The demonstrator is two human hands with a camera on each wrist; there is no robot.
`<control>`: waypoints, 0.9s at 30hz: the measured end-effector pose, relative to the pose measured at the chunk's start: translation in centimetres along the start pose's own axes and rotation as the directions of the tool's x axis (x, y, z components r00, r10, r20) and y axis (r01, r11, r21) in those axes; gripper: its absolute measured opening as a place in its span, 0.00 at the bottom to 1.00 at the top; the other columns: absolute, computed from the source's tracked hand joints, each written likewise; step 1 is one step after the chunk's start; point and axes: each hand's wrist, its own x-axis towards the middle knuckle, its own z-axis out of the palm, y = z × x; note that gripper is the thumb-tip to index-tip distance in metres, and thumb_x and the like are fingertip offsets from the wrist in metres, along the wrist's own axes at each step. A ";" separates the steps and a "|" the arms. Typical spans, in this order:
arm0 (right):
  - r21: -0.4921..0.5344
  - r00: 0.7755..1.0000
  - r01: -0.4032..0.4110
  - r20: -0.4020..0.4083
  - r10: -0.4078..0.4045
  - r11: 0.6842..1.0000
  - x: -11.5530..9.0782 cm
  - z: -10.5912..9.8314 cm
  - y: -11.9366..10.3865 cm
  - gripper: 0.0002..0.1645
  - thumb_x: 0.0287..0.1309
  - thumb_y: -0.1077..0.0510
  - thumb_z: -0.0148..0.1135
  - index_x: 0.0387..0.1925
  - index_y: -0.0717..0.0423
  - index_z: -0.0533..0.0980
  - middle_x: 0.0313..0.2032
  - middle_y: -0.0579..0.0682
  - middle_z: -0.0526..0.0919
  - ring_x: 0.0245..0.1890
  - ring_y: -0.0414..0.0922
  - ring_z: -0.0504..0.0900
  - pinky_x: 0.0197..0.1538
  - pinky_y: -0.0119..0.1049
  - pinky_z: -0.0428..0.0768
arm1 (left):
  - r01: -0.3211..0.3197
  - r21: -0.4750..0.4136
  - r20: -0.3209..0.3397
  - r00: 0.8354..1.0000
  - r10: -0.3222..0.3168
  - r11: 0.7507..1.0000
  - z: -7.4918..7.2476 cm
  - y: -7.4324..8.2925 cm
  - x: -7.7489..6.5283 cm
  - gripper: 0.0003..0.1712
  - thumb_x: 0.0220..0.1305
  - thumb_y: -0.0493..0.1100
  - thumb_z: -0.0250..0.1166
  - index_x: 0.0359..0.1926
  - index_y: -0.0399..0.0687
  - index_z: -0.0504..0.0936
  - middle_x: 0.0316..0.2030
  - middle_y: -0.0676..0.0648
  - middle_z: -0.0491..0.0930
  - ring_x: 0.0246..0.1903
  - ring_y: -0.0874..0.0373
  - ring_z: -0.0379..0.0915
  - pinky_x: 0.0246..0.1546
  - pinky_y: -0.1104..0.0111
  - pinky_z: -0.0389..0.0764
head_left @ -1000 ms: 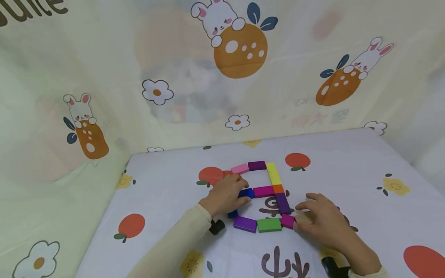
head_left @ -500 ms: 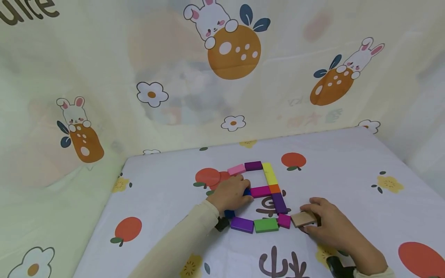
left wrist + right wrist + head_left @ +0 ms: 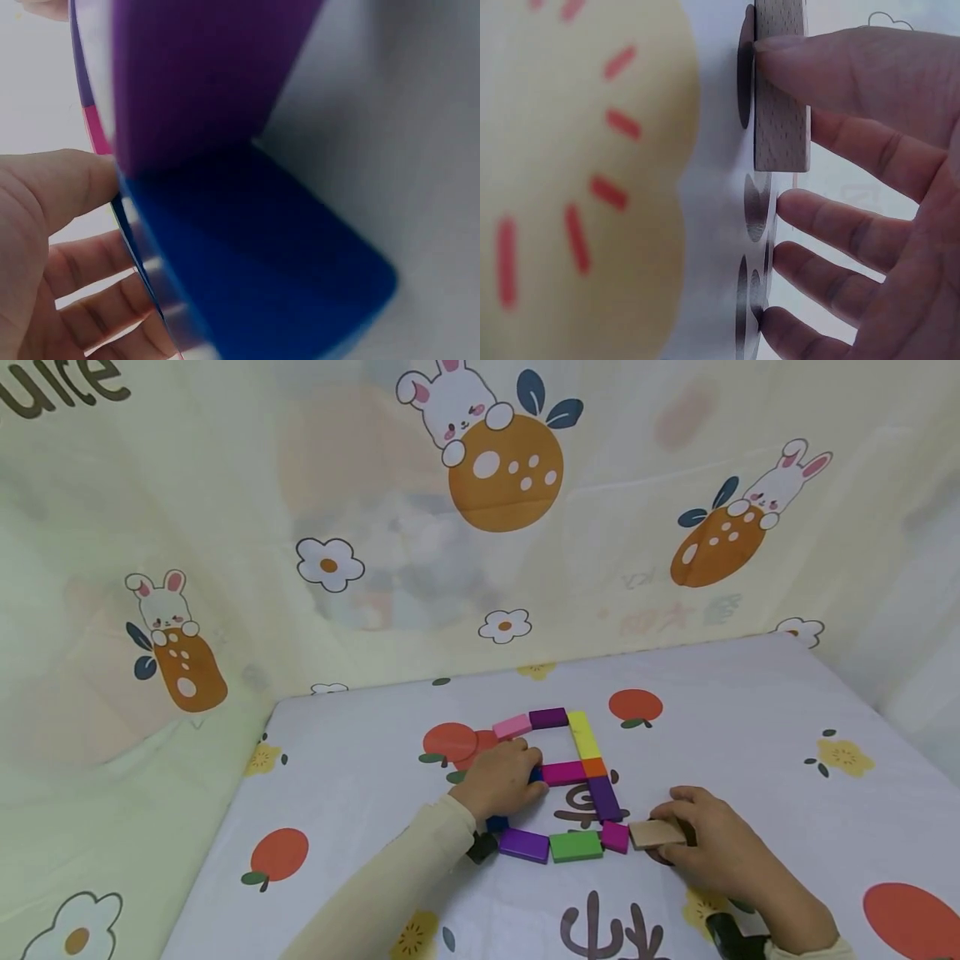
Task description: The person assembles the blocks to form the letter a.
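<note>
My right hand point(image 3: 716, 839) pinches a plain wooden block point(image 3: 657, 835) between thumb and forefinger, at the right end of the front row. In the right wrist view the wooden block point(image 3: 781, 94) lies on the cloth under the thumb, the other fingers spread. Just left of it is a magenta block point(image 3: 615, 837), then a green block point(image 3: 576, 846) and a purple block point(image 3: 524, 845). My left hand point(image 3: 498, 781) has thumb and forefinger on either side of a mostly hidden blue block point(image 3: 536, 775). A second blue block point(image 3: 497, 824) shows under the left wrist.
The blocks lie flat in a closed-looking outline. Its far part has a pink block point(image 3: 512, 727), a dark purple block point(image 3: 548, 718), a yellow block point(image 3: 584, 735), an orange block point(image 3: 595, 767) and a purple block point(image 3: 603, 798). A printed cloth point(image 3: 360, 735) covers the table.
The wooden block has come into view in my right hand and been turned more level beside the magenta block. The left hand stays at the blue block; the head view shifted slightly.
</note>
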 end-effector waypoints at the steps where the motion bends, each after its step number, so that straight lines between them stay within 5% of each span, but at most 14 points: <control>1: 0.001 1.000 -0.002 0.004 0.002 1.000 0.0 0.0 0.0 0.21 0.50 0.59 0.80 0.48 0.54 0.86 0.62 0.74 0.74 0.61 0.75 0.73 0.59 0.73 0.72 | 0.001 0.003 -0.003 1.000 -0.001 1.000 0.0 0.0 0.0 0.17 0.72 0.56 0.67 0.51 0.51 0.84 0.37 0.52 0.76 0.37 0.60 0.70 0.38 0.71 0.76; 22: 0.006 1.000 0.003 0.016 -0.003 1.000 0.3 0.0 -0.6 0.21 0.49 0.60 0.80 0.47 0.55 0.86 0.62 0.75 0.73 0.61 0.75 0.73 0.59 0.73 0.72 | 0.023 0.006 -0.026 0.999 -0.023 1.000 0.3 -0.4 -0.4 0.18 0.71 0.57 0.68 0.51 0.51 0.84 0.38 0.52 0.77 0.38 0.60 0.70 0.41 0.71 0.77; 27: 0.012 1.000 0.012 0.015 -0.012 1.000 0.2 0.1 -0.6 0.23 0.50 0.60 0.80 0.49 0.57 0.85 0.62 0.75 0.74 0.61 0.75 0.73 0.59 0.73 0.73 | 0.051 -0.089 0.002 0.999 -0.051 0.995 0.2 -0.8 -0.7 0.22 0.71 0.58 0.67 0.56 0.50 0.82 0.43 0.52 0.78 0.41 0.60 0.73 0.45 0.70 0.79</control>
